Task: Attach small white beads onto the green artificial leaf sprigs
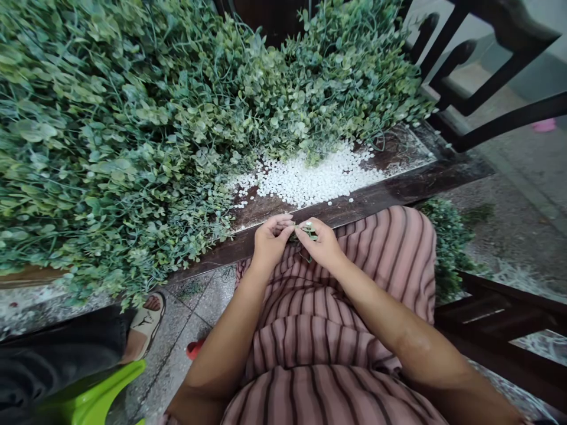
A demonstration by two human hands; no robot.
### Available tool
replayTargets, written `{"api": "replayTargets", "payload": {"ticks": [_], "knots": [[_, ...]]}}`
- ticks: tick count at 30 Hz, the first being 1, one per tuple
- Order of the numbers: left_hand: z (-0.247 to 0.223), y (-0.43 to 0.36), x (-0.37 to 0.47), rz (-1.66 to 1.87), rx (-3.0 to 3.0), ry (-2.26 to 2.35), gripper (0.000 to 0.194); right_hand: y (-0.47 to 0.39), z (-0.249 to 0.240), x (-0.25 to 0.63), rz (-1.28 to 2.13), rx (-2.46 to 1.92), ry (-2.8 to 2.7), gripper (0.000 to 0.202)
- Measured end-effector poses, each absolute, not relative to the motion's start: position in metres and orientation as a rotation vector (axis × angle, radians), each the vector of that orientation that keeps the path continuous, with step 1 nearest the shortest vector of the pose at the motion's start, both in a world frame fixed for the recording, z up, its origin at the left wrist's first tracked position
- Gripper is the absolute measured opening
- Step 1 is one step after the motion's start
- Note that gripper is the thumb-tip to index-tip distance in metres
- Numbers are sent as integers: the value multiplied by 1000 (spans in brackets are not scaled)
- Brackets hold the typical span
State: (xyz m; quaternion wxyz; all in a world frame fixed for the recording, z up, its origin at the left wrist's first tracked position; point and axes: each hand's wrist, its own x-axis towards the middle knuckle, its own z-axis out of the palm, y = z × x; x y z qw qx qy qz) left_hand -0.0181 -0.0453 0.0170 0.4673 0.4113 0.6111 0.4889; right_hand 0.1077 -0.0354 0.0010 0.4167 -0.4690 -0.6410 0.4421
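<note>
My left hand (271, 239) and my right hand (319, 241) meet above my lap, just off the front edge of the dark wooden bench (381, 198). Both pinch a small green sprig (310, 232), with a bit of white showing by the right fingers. A thin green stem hangs below them. Beyond my hands, many small white pellets (305, 180) lie spread on the wood. A large heap of green artificial foliage (177, 118) covers the left and back of the surface.
Dark wooden railings (469, 106) stand at the upper right. More foliage (449, 242) is beside my knee on the right. At the lower left are another person's sandalled foot (148, 321) and a bright green plastic stool (108, 392).
</note>
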Motion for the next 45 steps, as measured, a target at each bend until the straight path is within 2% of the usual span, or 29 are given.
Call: {"api": "replayTargets", "payload": {"ticks": [3,7,12,17,22,28,34,40,45], "knots": [[15,-34,-23,1187,1027,1505,21,-32,-4,109,1068,-1197,-1586,13],[8,-7,-36,1207,1241,1745,13,-26,-13,111,1077,-1189,-1568,9],[-1,17,-37,868,1718,1922,15,-21,-18,112,1208,-1224,-1504,11],[-5,20,-32,718,1826,2023,18,-21,-15,112,1193,-1225,-1519,11],[-4,17,-40,912,1520,2011,13,-22,-12,112,1156,-1210,-1515,11],[7,0,-36,1265,849,1634,0,-23,-10,110,1192,-1217,-1444,15],[20,-27,-20,1168,661,1296,13,-25,-11,110,1278,-1244,-1349,15],[19,-32,-18,1089,450,1187,19,-26,-8,111,1354,-1224,-1257,13],[16,-31,-20,1048,393,1194,16,-27,-4,112,1377,-1218,-1213,13]]}}
